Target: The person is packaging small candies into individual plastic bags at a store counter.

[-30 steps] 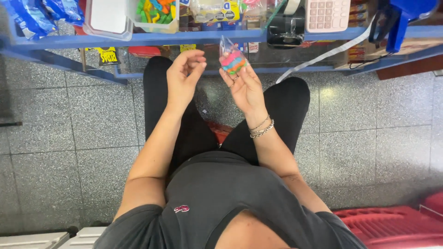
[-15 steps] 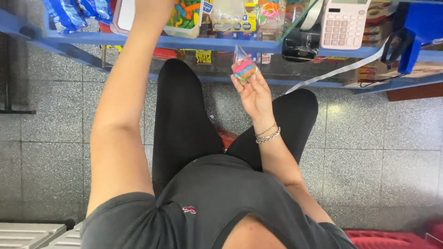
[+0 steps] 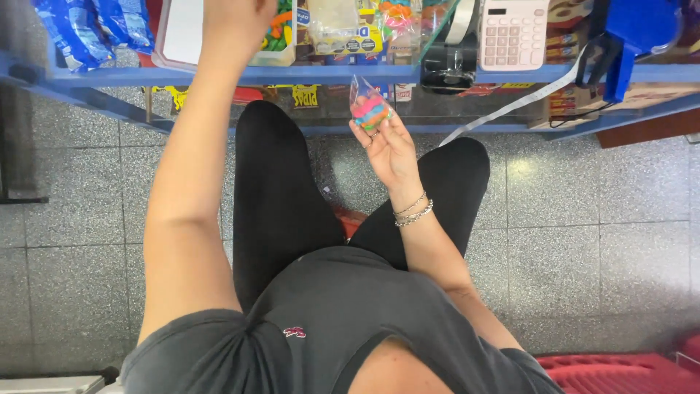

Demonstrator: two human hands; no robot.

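My right hand (image 3: 390,149) pinches a small clear bag of coloured sweets (image 3: 368,108) between thumb and fingertips, the grip closed on its lower edge; the bag stands upright in the air, just below the edge of the blue shelf (image 3: 408,73); my left hand (image 3: 233,18) reaches up into a clear tub of coloured sweets (image 3: 281,33) on that shelf, and I cannot tell if its grip is open or closed, because the top of the view cuts it; beside the tub stand more sweet packets (image 3: 343,25), a tape dispenser (image 3: 448,66) and a white calculator (image 3: 514,33); I judge that I am in the filling step, so what comes next needs the bag mouth held open and steady.
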